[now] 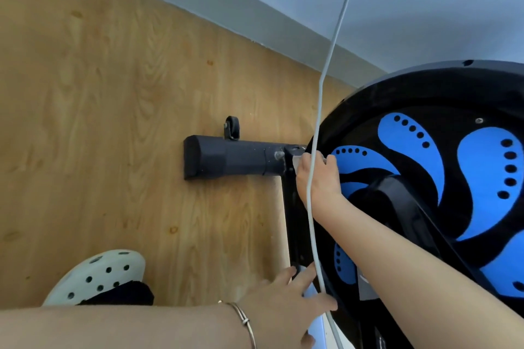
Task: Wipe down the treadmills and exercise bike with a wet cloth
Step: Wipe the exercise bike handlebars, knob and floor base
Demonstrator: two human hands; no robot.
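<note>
1. The exercise bike (368, 110) is cut off at the right and bottom edges. Only its black-and-blue wheel housing, a dark frame post and the floor stabiliser bar (226, 159) with a small transport wheel (232, 127) are seen.
2. The cloth (297, 163) is almost wholly hidden under the right hand (317, 176). Only small pale scraps are seen at the fingertips, at the joint where the stabiliser bar meets the frame.
3. The right fingers are curled over the cloth, which is held against the frame at the rim of the housing.
4. The left hand (280, 303) is held low beside the frame post, with fingers straight and spread. A pale blue-white object (317, 329) is touched by the fingers, but what it is cannot be made out.
5. A white cable (323, 88) is hung down across the view, in front of the right wrist and past the left fingertips.
6. A bracelet (245, 320) is worn on the left wrist. A white perforated shoe (99, 275) is noted on the wooden floor (113, 93), lower left.
</note>
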